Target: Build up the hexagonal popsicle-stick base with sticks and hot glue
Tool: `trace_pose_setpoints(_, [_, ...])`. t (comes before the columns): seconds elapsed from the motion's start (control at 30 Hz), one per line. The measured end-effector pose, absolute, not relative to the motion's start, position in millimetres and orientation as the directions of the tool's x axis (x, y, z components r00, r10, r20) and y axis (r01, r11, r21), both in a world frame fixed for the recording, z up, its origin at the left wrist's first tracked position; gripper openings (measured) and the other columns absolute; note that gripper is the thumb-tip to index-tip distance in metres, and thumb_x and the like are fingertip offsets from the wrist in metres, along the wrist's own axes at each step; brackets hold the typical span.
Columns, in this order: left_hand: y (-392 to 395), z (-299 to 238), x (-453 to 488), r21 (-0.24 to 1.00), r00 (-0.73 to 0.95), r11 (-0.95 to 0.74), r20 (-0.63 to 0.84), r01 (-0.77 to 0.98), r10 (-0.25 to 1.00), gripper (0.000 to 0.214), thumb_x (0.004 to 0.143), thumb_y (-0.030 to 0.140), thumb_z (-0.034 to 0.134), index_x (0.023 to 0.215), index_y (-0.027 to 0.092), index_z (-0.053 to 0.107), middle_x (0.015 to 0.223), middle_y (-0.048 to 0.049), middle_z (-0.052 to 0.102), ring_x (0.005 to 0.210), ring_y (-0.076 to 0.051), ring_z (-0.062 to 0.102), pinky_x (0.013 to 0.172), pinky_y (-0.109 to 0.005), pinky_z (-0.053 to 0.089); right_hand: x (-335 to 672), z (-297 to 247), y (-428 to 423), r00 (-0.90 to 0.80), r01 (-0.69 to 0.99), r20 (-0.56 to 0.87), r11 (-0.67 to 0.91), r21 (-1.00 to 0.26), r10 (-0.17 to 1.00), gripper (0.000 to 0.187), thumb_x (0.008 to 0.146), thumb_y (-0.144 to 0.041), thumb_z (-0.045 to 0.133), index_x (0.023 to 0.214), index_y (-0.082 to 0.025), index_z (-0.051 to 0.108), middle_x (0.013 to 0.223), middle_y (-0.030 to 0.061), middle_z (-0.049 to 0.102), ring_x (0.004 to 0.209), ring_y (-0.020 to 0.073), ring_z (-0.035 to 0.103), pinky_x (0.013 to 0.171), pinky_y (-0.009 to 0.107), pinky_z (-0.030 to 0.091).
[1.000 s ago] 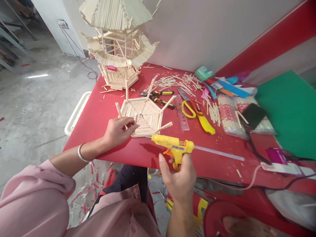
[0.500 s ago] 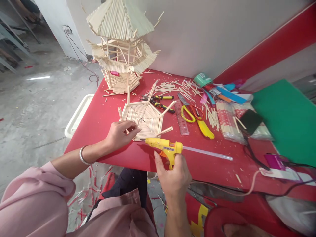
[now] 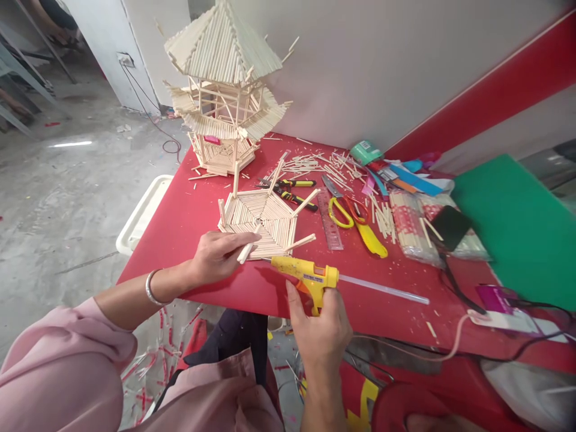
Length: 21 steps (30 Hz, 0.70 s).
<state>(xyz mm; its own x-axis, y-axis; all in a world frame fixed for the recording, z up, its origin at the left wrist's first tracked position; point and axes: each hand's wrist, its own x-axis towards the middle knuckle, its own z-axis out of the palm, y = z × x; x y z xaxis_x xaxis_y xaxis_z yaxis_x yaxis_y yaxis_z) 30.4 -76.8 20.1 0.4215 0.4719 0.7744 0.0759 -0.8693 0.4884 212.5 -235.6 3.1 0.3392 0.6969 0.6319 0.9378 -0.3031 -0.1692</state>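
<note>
My left hand (image 3: 220, 255) pinches a short pale wooden stick (image 3: 247, 249), tilted over the near-left edge of a flat hexagonal stick base (image 3: 274, 222). Several stick posts rise from the corners of that base. In my right hand (image 3: 321, 321) is a yellow hot glue gun (image 3: 306, 275), gripped by its handle with a finger near the orange trigger. Its nozzle points left, close to the base's front edge and just right of the held stick. A clear glue stick (image 3: 382, 289) juts from the gun's back.
A pagoda model of sticks (image 3: 225, 102) stands at the back left. Pliers (image 3: 294, 195), a clear ruler (image 3: 330, 222), scissors (image 3: 348, 210) and a yellow cutter (image 3: 372, 239) lie right of the base. Bagged sticks (image 3: 414, 228) and a green board (image 3: 517, 222) are farther right.
My left hand has turned, and the stick in its fingers now shows slanting over the base's edge. The glue gun has shifted slightly right and down in the view.
</note>
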Motion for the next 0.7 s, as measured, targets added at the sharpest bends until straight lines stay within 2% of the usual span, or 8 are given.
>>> trace_pose_setpoints(0.1, [-77.6, 23.9, 29.0, 0.535, 0.481, -0.843, 0.755, -0.059, 0.446, 0.041, 0.095, 0.006, 0.054, 0.130, 0.026, 0.065, 0.096, -0.0050, 0.082, 0.085, -0.014, 0.079, 0.072, -0.023, 0.065, 211.9, 2.2, -236.5, 0.348, 0.935, 0.623, -0.310, -0.174, 0.701, 0.042, 0.094, -0.061, 0.063, 0.088, -0.020, 0.061, 0.066, 0.0026, 0.060, 0.057, 0.0204, 0.062, 0.053, 0.030, 0.043])
trace_pose_setpoints(0.17, [-77.0, 25.9, 26.9, 0.538, 0.519, -0.837, 0.745, -0.096, 0.419, 0.049, 0.095, 0.004, 0.047, 0.137, 0.026, 0.062, 0.112, -0.0089, 0.080, 0.106, -0.019, 0.077, 0.086, -0.030, 0.067, 211.4, 1.8, -237.3, 0.338, 0.939, 0.623, -0.300, -0.170, 0.705, 0.041, 0.094, -0.060, 0.063, 0.092, -0.019, 0.062, 0.067, 0.0030, 0.061, 0.057, 0.0207, 0.062, 0.053, 0.030, 0.043])
trace_pose_setpoints(0.27, [-75.6, 25.5, 24.7, 0.581, 0.578, -0.811, 0.688, -0.076, 0.439, 0.053, 0.095, 0.005, 0.042, 0.140, 0.026, 0.061, 0.118, -0.0108, 0.078, 0.114, -0.022, 0.074, 0.096, -0.039, 0.065, 211.3, 1.4, -238.9, 0.327, 0.943, 0.623, -0.288, -0.166, 0.711, 0.041, 0.094, -0.058, 0.064, 0.099, -0.018, 0.064, 0.069, 0.0035, 0.062, 0.059, 0.0215, 0.064, 0.053, 0.030, 0.043])
trace_pose_setpoints(0.37, [-73.8, 21.6, 27.5, 0.611, 0.518, -0.791, 0.686, -0.027, 0.511, 0.040, 0.094, 0.012, 0.054, 0.130, 0.025, 0.067, 0.110, -0.0092, 0.080, 0.101, -0.020, 0.077, 0.086, -0.036, 0.067, 211.1, 1.9, -239.8, 0.321, 0.944, 0.632, -0.288, -0.158, 0.705, 0.042, 0.094, -0.059, 0.064, 0.101, -0.017, 0.064, 0.069, 0.0041, 0.063, 0.060, 0.0221, 0.064, 0.053, 0.031, 0.042])
trace_pose_setpoints(0.47, [-71.4, 18.0, 33.3, 0.609, 0.414, -0.793, 0.717, 0.020, 0.561, 0.022, 0.092, 0.015, 0.065, 0.110, 0.023, 0.073, 0.094, -0.0064, 0.081, 0.082, -0.016, 0.076, 0.073, -0.029, 0.065, 209.7, 3.9, -239.5, 0.312, 0.947, 0.645, -0.284, -0.151, 0.698, 0.043, 0.095, -0.058, 0.064, 0.102, -0.016, 0.064, 0.071, 0.0051, 0.064, 0.061, 0.0221, 0.065, 0.053, 0.030, 0.042])
trace_pose_setpoints(0.57, [-70.5, 16.3, 37.1, 0.733, 0.436, -0.679, 0.605, 0.020, 0.666, 0.007, 0.093, 0.015, 0.063, 0.093, 0.020, 0.068, 0.088, -0.0062, 0.080, 0.078, -0.015, 0.076, 0.064, -0.025, 0.061, 207.3, 6.3, -238.4, 0.306, 0.949, 0.647, -0.280, -0.146, 0.698, 0.042, 0.094, -0.056, 0.066, 0.104, -0.016, 0.064, 0.072, 0.0050, 0.064, 0.063, 0.0217, 0.065, 0.055, 0.030, 0.043])
trace_pose_setpoints(0.63, [-71.2, 15.6, 38.3, 0.840, 0.475, -0.542, 0.482, -0.012, 0.736, 0.004, 0.093, 0.016, 0.063, 0.094, 0.019, 0.061, 0.088, -0.0062, 0.080, 0.077, -0.015, 0.077, 0.059, -0.023, 0.060, 206.0, 7.2, -237.6, 0.298, 0.950, 0.651, -0.287, -0.127, 0.698, 0.041, 0.093, -0.056, 0.067, 0.102, -0.016, 0.063, 0.071, 0.0040, 0.063, 0.062, 0.0212, 0.064, 0.055, 0.030, 0.043])
trace_pose_setpoints(0.7, [-72.1, 15.1, 38.9, 0.901, 0.507, -0.432, 0.395, -0.048, 0.767, 0.015, 0.093, 0.017, 0.064, 0.105, 0.019, 0.056, 0.086, -0.0056, 0.079, 0.073, -0.016, 0.077, 0.059, -0.023, 0.061, 205.2, 7.2, -237.1, 0.284, 0.950, 0.658, -0.296, -0.098, 0.698, 0.041, 0.093, -0.057, 0.067, 0.102, -0.017, 0.063, 0.070, 0.0040, 0.062, 0.061, 0.0209, 0.062, 0.056, 0.031, 0.042])
